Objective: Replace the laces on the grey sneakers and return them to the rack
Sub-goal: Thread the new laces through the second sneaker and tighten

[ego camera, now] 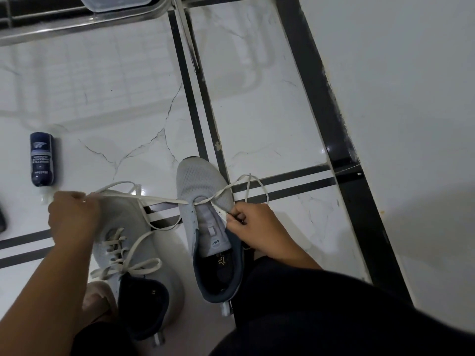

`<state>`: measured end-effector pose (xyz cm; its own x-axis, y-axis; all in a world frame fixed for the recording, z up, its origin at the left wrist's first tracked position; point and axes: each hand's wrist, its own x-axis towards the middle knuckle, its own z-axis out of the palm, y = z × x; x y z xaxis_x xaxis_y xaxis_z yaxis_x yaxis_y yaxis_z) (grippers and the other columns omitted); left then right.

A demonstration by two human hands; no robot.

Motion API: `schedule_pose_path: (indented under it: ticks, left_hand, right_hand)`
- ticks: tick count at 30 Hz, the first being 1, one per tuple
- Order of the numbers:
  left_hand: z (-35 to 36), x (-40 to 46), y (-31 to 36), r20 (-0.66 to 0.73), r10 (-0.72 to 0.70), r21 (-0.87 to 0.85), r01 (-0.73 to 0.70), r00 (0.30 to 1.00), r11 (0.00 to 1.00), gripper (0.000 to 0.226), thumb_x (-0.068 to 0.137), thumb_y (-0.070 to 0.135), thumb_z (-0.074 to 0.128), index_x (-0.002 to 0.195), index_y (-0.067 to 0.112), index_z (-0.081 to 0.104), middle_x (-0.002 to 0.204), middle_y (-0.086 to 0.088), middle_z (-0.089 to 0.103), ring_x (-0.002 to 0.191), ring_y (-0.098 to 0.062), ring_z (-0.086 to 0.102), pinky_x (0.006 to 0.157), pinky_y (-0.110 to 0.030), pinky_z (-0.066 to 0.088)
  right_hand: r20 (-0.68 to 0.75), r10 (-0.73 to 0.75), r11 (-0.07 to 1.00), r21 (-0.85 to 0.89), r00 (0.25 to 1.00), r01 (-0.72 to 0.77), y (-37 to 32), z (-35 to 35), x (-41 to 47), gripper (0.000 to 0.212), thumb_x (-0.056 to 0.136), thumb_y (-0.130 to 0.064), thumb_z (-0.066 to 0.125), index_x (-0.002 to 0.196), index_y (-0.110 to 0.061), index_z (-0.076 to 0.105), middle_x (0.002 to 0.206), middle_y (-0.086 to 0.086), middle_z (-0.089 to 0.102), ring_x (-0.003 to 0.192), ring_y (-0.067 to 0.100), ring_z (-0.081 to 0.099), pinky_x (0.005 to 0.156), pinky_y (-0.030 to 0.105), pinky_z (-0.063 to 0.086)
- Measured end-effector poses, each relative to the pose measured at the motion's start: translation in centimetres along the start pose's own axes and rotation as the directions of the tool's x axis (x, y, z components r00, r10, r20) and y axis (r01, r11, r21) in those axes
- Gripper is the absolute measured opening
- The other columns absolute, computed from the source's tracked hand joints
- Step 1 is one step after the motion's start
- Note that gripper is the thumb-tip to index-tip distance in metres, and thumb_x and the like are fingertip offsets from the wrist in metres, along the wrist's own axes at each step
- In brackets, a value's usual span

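Note:
Two grey sneakers with dark blue collars stand on the white tiled floor. The left sneaker (136, 255) is laced and tied in a bow. On the right sneaker (205, 199) a white lace (164, 199) runs only through the eyelets nearest the toe. My left hand (73, 217) grips one end of that lace and holds it stretched out to the left, over the left sneaker. My right hand (253, 227) pinches the other end at the shoe's right eyelet row, with a slack loop of lace (253, 187) lying on the floor beyond it.
A dark blue bottle (42, 159) lies on the floor at the left. The metal shoe rack (82, 24) runs along the top left, with a clear plastic box (115, 2) on it. My dark-clothed legs fill the bottom right. A white wall with a black skirting is at the right.

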<state>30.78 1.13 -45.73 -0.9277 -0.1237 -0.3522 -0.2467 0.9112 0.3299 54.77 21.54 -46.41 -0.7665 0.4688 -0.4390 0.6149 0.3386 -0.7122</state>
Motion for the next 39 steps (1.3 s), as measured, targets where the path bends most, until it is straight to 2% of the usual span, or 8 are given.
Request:
schedule_pose_path:
  ticks: [3, 5, 8, 12, 21, 26, 30, 39]
  left_hand:
    - [0.6, -4.3, 2.6, -0.061, 0.312, 0.109, -0.304, 0.948, 0.946, 0.029, 0.092, 0.015, 0.056, 0.120, 0.014, 0.058, 0.128, -0.019, 0.051, 0.115, -0.041, 0.048, 0.094, -0.052, 0.041]
    - [2.4, -5.7, 2.8, 0.057, 0.561, 0.143, -0.563, 0.826, 0.814, 0.016, 0.090, 0.014, 0.060, 0.104, 0.015, 0.068, 0.115, -0.015, 0.062, 0.100, -0.033, 0.055, 0.085, -0.043, 0.043]
    - [5.1, -6.9, 2.7, 0.264, 0.675, 0.083, -0.714, 0.689, 0.696, 0.008, 0.088, 0.016, 0.064, 0.092, 0.017, 0.071, 0.099, -0.008, 0.066, 0.090, -0.028, 0.058, 0.077, -0.038, 0.044]
    - [6.3, -8.1, 2.4, 0.276, 0.681, 0.011, -0.711, 0.678, 0.703, 0.006, 0.088, 0.018, 0.064, 0.093, 0.018, 0.065, 0.097, -0.006, 0.063, 0.092, -0.026, 0.056, 0.078, -0.041, 0.046]
    - [6.4, -7.8, 3.0, 0.318, 0.618, 0.078, -0.670, 0.719, 0.739, 0.010, 0.089, 0.020, 0.064, 0.090, 0.011, 0.065, 0.097, -0.007, 0.060, 0.090, -0.026, 0.057, 0.075, -0.037, 0.044]
    - [6.6, -7.9, 3.0, 0.347, 0.589, 0.084, -0.650, 0.730, 0.756, 0.011, 0.092, 0.025, 0.060, 0.093, 0.015, 0.065, 0.101, -0.004, 0.059, 0.092, -0.024, 0.058, 0.078, -0.038, 0.046]
    - [6.7, -7.9, 3.0, 0.347, 0.588, 0.086, -0.649, 0.731, 0.756, 0.012, 0.093, 0.025, 0.059, 0.093, 0.014, 0.065, 0.100, -0.004, 0.059, 0.091, -0.023, 0.059, 0.079, -0.039, 0.047]
    - [5.8, -8.8, 4.2, 0.344, 0.527, 0.252, -0.616, 0.778, 0.746, 0.013, 0.094, 0.027, 0.054, 0.101, 0.020, 0.063, 0.106, -0.005, 0.061, 0.093, -0.025, 0.060, 0.082, -0.037, 0.047]
  right_hand:
    - [-0.062, -0.046, 0.999, 0.013, 0.997, 0.047, -0.5, -0.3, 0.6, 0.024, 0.090, -0.043, 0.060, 0.100, -0.023, 0.066, 0.089, -0.009, 0.065, 0.076, 0.006, 0.060, 0.068, 0.027, 0.052]
    - [-0.143, -0.166, 0.985, -0.065, 0.976, 0.159, -0.7, -0.2, 1.6, 0.025, 0.093, -0.034, 0.058, 0.115, -0.024, 0.064, 0.105, -0.005, 0.058, 0.092, 0.010, 0.057, 0.074, 0.027, 0.049]
    - [-0.056, -0.341, 0.906, -0.286, 0.938, 0.312, -1.4, 0.2, 3.6, 0.025, 0.090, -0.024, 0.063, 0.115, -0.021, 0.068, 0.114, 0.002, 0.055, 0.105, 0.020, 0.048, 0.083, 0.033, 0.044]
    - [0.071, -0.461, 0.758, -0.486, 0.884, 0.435, -1.6, 0.6, 5.1, 0.013, 0.088, -0.022, 0.064, 0.097, -0.014, 0.067, 0.102, 0.005, 0.057, 0.099, 0.027, 0.050, 0.081, 0.044, 0.045]
    - [0.231, -0.390, 0.747, -0.487, 0.891, 0.453, -1.8, 1.0, 5.4, 0.014, 0.097, -0.021, 0.049, 0.105, -0.012, 0.057, 0.108, 0.005, 0.056, 0.104, 0.023, 0.044, 0.086, 0.037, 0.038]
    - [0.149, -0.593, 0.567, -0.621, 0.792, 0.541, -0.8, 1.7, 4.7, 0.010, 0.081, -0.007, 0.064, 0.090, -0.011, 0.060, 0.081, 0.004, 0.060, 0.072, 0.022, 0.054, 0.063, 0.032, 0.041]
    - [0.177, -0.716, 0.364, -0.731, 0.676, 0.577, 0.5, 0.0, 4.2, 0.018, 0.085, -0.003, 0.050, 0.090, -0.009, 0.066, 0.079, 0.004, 0.059, 0.073, 0.021, 0.055, 0.068, 0.033, 0.045]
    - [-0.226, -0.577, 0.670, -0.680, 0.785, 0.297, 0.3, -7.5, 3.0, 0.005, 0.087, -0.011, 0.066, 0.087, -0.009, 0.071, 0.079, 0.006, 0.060, 0.072, 0.025, 0.055, 0.070, 0.036, 0.047]
